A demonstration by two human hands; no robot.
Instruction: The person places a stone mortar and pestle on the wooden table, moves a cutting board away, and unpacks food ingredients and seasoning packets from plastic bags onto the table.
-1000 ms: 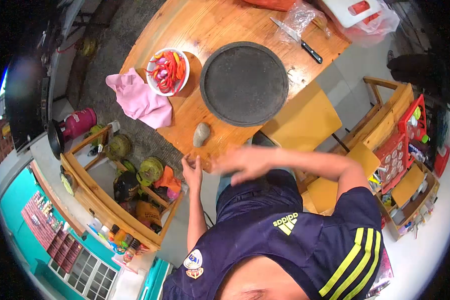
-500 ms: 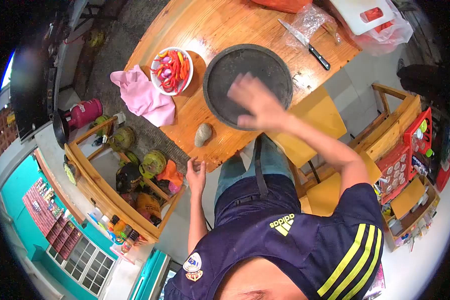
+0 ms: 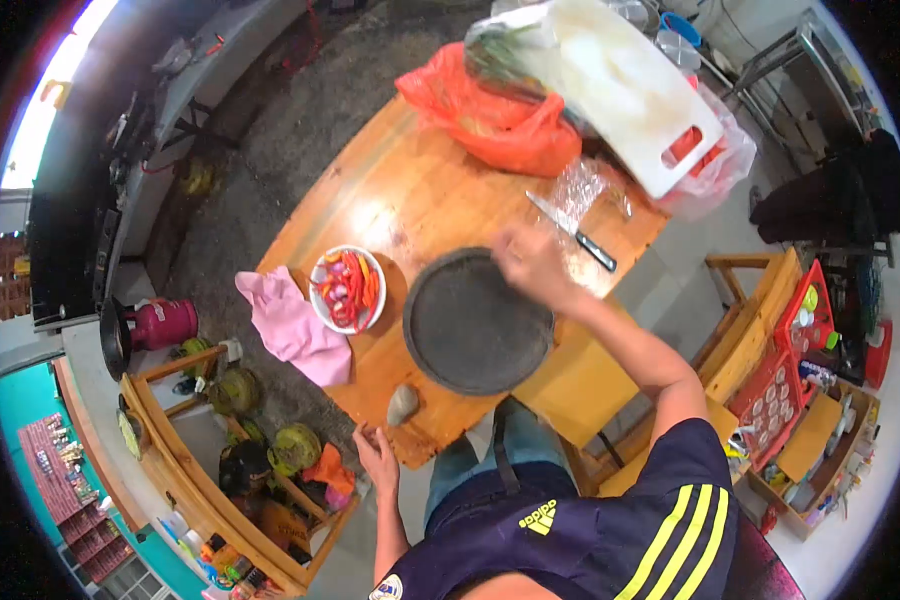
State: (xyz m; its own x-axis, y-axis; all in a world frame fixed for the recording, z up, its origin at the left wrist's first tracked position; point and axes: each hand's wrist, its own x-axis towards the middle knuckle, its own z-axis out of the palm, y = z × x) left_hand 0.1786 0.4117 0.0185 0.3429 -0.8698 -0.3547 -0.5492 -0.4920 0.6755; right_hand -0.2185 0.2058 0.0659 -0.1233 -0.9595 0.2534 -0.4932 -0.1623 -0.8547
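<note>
Under right hand [image 3: 534,266]: dark round slab [image 3: 475,325]
Right grip: blurred, cannot tell
Just beyond right hand: knife [image 3: 574,233]
Beside left hand [image 3: 378,460]: grey stone [image 3: 402,404]
Left grip: fingers loosely open

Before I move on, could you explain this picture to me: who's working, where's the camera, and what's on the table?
There's no robot: it's a person with bare hands. The camera is worn on the head, looking forward and down.

On the wooden table are a round dark plate, a stone, a white bowl of chillies, a pink cloth, a knife and an orange bag.

The right hand appears over the plate's far edge, too blurred to tell whether it holds anything. The left hand, near the table's corner, looks open and holds nothing visible.
</note>
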